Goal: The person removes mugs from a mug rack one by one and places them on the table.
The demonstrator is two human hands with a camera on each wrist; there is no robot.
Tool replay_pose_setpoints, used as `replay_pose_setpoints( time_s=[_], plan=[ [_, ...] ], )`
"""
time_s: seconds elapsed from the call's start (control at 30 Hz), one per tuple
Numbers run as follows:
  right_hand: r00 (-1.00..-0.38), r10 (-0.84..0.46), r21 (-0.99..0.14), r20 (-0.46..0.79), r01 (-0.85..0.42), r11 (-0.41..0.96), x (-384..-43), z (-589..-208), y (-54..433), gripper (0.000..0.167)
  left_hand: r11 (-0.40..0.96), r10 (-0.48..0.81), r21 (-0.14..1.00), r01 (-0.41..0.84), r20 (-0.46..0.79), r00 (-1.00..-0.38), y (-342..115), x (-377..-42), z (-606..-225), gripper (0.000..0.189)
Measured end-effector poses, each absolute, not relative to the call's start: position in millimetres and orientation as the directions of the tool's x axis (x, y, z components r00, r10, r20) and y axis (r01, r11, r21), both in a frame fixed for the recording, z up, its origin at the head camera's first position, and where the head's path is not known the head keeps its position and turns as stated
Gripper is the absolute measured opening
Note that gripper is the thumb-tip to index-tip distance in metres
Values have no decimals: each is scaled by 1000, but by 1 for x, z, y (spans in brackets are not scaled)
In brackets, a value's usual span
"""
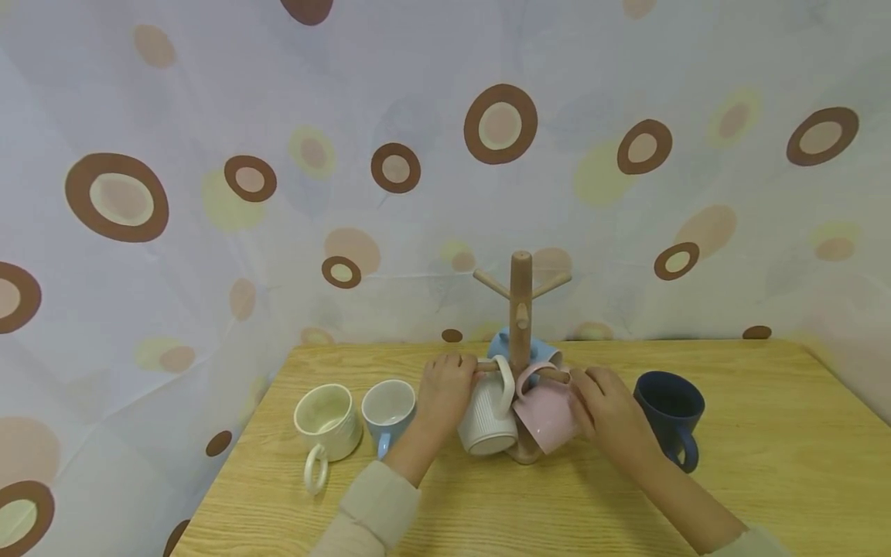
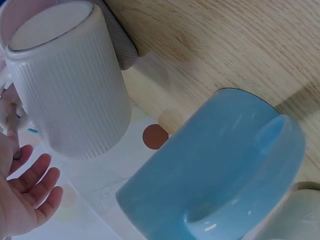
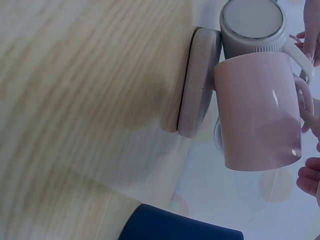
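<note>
A wooden mug tree [image 1: 520,309] stands in the middle of the table. A white ribbed mug [image 1: 487,422] and a pink mug [image 1: 548,415] hang by their handles from its two lower front pegs. My left hand [image 1: 445,391] pinches the end of the peg [image 2: 13,125] bearing the white mug, its other fingers loosely curled. At the pink mug's peg [image 1: 554,375], my right hand [image 1: 612,410] holds the tip; its grip is partly cut off in the right wrist view. Behind the post hangs a blue mug [image 1: 506,346]. Bare upper pegs stick out above.
On the left of the table [image 1: 487,518] stand a cream mug [image 1: 334,433] and a light blue mug [image 1: 388,416], white inside. A navy mug [image 1: 668,414] stands to the right, beside my right hand. A patterned cloth [image 1: 445,232] hangs behind the table.
</note>
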State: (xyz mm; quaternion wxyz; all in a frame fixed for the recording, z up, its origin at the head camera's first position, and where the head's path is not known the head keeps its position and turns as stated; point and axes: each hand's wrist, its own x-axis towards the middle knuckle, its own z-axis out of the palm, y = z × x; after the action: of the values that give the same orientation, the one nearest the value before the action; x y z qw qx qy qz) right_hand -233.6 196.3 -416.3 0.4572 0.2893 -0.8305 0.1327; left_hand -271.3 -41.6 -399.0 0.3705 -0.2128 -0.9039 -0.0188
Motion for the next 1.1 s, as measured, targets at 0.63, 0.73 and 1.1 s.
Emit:
replay_pose_setpoints(
  time_s=[0.63,0.73,1.1],
  plan=[
    [-760,7,-503,650,-423,754,-196,-429,193,48,917,359,-114,383,656,-664,-40,-269,-396,21],
    [-849,80,-645,522,-331,689,-192,-430,190,58,918,355,-104,383,648,-674,-40,-269,-396,21],
    [-989,138,-937,-61,104,333,-192,-434,184,81,914,357,-92,396,648,-673,-40,-268,-396,21]
  ],
)
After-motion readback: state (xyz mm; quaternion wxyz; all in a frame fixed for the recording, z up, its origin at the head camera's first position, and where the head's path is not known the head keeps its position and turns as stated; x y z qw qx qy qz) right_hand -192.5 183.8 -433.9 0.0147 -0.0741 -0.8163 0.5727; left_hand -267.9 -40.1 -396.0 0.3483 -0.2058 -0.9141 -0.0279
